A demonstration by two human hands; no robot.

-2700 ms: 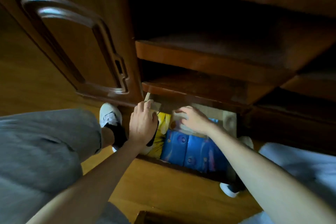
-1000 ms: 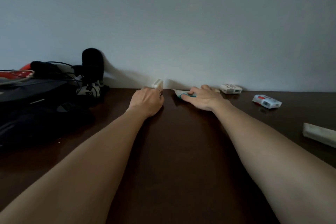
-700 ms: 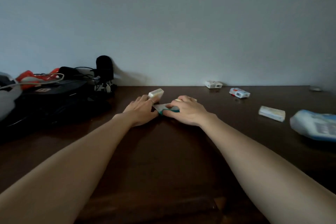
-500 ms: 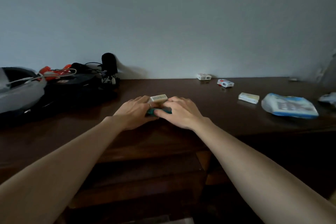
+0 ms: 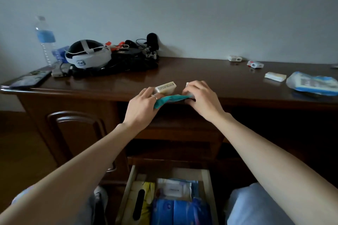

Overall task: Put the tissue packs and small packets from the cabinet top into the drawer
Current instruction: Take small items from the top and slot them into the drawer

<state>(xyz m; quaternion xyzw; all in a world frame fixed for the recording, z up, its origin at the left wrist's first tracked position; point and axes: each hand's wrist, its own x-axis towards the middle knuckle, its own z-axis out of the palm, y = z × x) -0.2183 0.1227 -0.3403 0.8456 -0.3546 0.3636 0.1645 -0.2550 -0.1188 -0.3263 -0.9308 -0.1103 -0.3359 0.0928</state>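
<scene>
I read the room as dim and bluish, soft light falling from above left. Faint sheen on the cabinet top (image 5: 182,71); recesses beneath go near black. Wide-angle bowing at edges (water bottle (image 5: 44,39) smeared, blurred).

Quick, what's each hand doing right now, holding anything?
Left hand: holding a small cream packet and one end of a teal packet.
Right hand: gripping the other end of the teal packet.
</scene>
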